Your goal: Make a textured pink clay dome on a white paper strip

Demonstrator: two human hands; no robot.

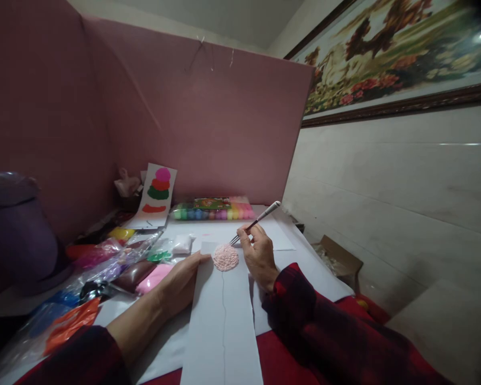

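Note:
My right hand (260, 254) is closed round a fork (260, 216) with a striped handle. The fork's tines point down at the upper right edge of a round, pale pink clay patch (225, 258) with a rough, dimpled surface. That patch sits near the top of a long white paper strip (218, 326), where a thin wavy pencil line runs down from it. My left hand (184, 283) grips the strip's left edge near the patch, its thumb on top; the fingers beneath are hidden.
Left of my hands lie several bags of coloured clay, among them pink (156, 278) and orange (71, 325). A pack of coloured clay (213, 209) and a card with clay shapes (157, 195) are behind. A purple bin (18, 235) stands left, a cardboard box (340, 259) right.

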